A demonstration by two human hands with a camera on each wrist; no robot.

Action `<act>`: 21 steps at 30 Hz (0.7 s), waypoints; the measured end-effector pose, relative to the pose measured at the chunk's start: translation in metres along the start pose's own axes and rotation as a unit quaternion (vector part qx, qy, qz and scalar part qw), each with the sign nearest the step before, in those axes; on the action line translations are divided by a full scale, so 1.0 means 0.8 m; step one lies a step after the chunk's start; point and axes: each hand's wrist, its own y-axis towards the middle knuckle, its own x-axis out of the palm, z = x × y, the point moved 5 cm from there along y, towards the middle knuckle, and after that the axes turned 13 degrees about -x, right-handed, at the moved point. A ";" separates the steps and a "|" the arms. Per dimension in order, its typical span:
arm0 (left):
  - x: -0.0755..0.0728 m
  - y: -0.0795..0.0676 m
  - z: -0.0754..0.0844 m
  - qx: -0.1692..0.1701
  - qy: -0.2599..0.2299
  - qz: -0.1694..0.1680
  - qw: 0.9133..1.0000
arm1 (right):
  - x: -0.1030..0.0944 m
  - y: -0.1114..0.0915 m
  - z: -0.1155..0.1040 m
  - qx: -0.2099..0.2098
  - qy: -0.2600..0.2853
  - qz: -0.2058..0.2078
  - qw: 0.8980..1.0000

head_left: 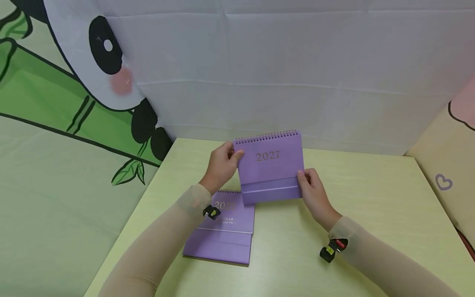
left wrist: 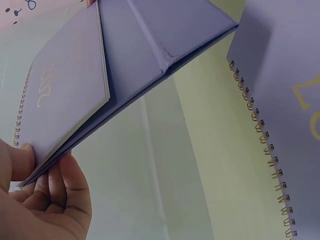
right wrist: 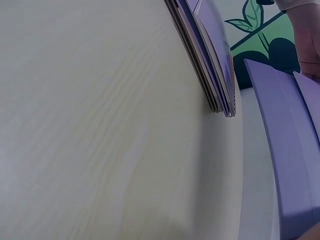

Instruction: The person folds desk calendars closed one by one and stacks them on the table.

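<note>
A purple spiral-bound desk calendar [head_left: 272, 169] with a gold "2027" on its cover is held up, slightly tilted, above the table. My left hand [head_left: 220, 167] pinches its upper left corner, thumb on the front; in the left wrist view the fingers [left wrist: 72, 182] are behind it. My right hand [head_left: 315, 198] grips the lower right edge, thumb on the front. Below, a similar purple calendar [head_left: 226, 247] lies on the table, partly hidden by my left wrist and the held calendar. Several layers show at its edge in the right wrist view; whether it is a stack, I cannot tell.
The pale yellow table [head_left: 371, 198] extends to both sides and behind the calendars. A whitish cloth [head_left: 278, 62] hangs at the back. On the left is a green printed cloth [head_left: 48, 198], and on the right a cream panel [head_left: 441, 156].
</note>
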 end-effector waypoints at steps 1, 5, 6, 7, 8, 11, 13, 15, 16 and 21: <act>0.001 0.000 0.000 -0.004 -0.002 -0.002 1.000 | -0.001 -0.001 0.000 0.001 0.000 0.001 1.000; 0.006 -0.001 0.001 -0.020 -0.008 -0.012 1.000 | -0.006 -0.008 -0.001 0.007 -0.006 -0.002 1.000; 0.007 -0.002 0.001 -0.023 -0.011 -0.017 1.000 | -0.007 -0.010 0.000 0.010 -0.009 -0.004 1.000; 0.009 -0.002 0.001 -0.025 -0.011 -0.020 0.999 | -0.008 -0.012 0.000 0.012 -0.010 -0.004 1.000; 0.010 -0.002 0.001 -0.026 -0.012 -0.023 0.999 | -0.010 -0.014 0.000 0.014 -0.011 -0.006 1.000; 0.013 -0.004 0.001 -0.024 -0.006 -0.029 0.999 | -0.013 -0.019 -0.001 0.019 -0.015 -0.008 1.000; 0.014 -0.004 0.002 -0.023 -0.004 -0.032 0.999 | -0.014 -0.022 -0.001 0.022 -0.016 -0.010 1.000; 0.015 -0.004 0.002 -0.023 -0.001 -0.033 0.999 | -0.015 -0.023 -0.001 0.024 -0.018 -0.013 0.999; 0.015 -0.004 0.001 -0.024 -0.002 -0.035 0.999 | -0.016 -0.024 -0.001 0.025 -0.018 -0.014 0.999; 0.017 -0.006 0.002 -0.037 -0.006 -0.048 0.998 | -0.017 -0.028 -0.004 0.031 -0.006 -0.015 0.999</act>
